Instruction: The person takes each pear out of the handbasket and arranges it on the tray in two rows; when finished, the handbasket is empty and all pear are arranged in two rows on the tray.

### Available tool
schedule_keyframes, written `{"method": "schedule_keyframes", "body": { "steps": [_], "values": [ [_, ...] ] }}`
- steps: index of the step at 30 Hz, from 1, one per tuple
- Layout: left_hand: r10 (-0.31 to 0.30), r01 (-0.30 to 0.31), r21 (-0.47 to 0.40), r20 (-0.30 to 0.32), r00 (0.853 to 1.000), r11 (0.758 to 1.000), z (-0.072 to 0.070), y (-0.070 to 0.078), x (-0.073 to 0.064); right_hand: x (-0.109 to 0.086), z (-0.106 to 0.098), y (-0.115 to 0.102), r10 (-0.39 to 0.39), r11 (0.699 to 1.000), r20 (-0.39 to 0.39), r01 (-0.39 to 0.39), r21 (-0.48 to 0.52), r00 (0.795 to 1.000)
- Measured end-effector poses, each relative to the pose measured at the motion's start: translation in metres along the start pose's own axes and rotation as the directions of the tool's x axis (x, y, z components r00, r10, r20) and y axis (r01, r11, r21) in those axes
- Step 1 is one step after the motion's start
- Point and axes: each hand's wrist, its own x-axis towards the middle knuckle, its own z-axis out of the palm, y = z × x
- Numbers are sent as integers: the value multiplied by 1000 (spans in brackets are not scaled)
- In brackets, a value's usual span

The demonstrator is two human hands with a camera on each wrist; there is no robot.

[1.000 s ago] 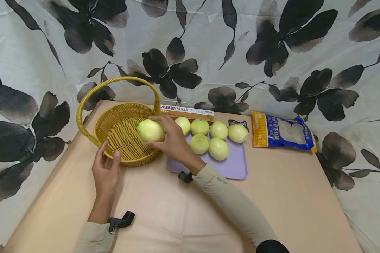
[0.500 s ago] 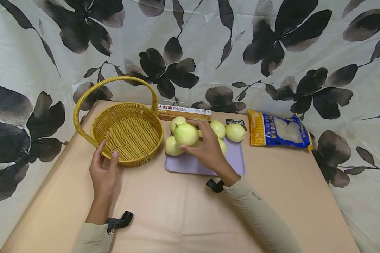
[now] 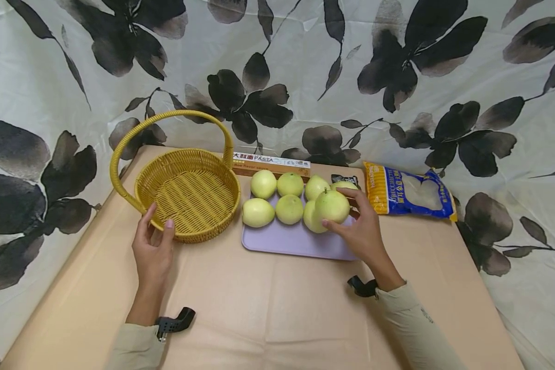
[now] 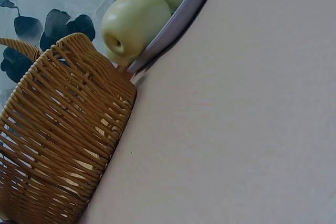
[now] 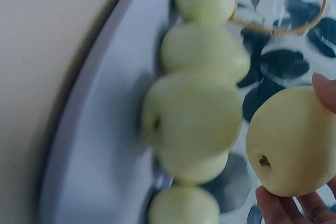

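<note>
My right hand (image 3: 358,226) grips a pale green apple (image 3: 333,206) between thumb and fingers, over the right part of the lilac tray (image 3: 296,245). In the right wrist view the gripped apple (image 5: 294,142) shows its small dark end, with fingertips beneath it. Several similar apples (image 3: 258,213) lie on the tray in two rows; the held one partly covers those behind it. My left hand (image 3: 152,257) touches the near left rim of a yellow woven basket (image 3: 194,192), thumb and index finger extended. The basket holds nothing and its arched handle stands up.
Behind the tray lies a pasta box (image 3: 273,164), with a small black packet (image 3: 344,180) to its right. A yellow and blue pasta bag (image 3: 409,192) lies at the table's back right. Flowered cloth (image 3: 324,108) hangs behind the table (image 3: 268,308).
My right hand has carried the apple rightward from over the basket, across the tray, to the tray's right side. My left hand and the basket have stayed put.
</note>
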Motion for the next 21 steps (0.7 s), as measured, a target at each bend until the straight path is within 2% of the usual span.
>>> {"method": "schedule_keyframes", "body": {
  "steps": [4, 8, 14, 21],
  "values": [
    [1, -1, 6, 0, 1000, 1000, 1, 0, 1, -5, -20, 17, 80, 997, -10, -81, -21, 997],
    [-1, 1, 2, 1, 1000, 1000, 3, 1, 2, -6, -31, 33, 139, 990, 12, -139, -18, 990],
    [-3, 3, -9, 5, 1000, 1000, 3, 1, 1, -7, -34, 54, 229, 973, 65, -230, 5, 971],
    [-2, 2, 7, 8, 1000, 1000, 4, 2, 0, -7, -30, 67, 266, 964, 76, -262, -49, 961]
  ]
}}
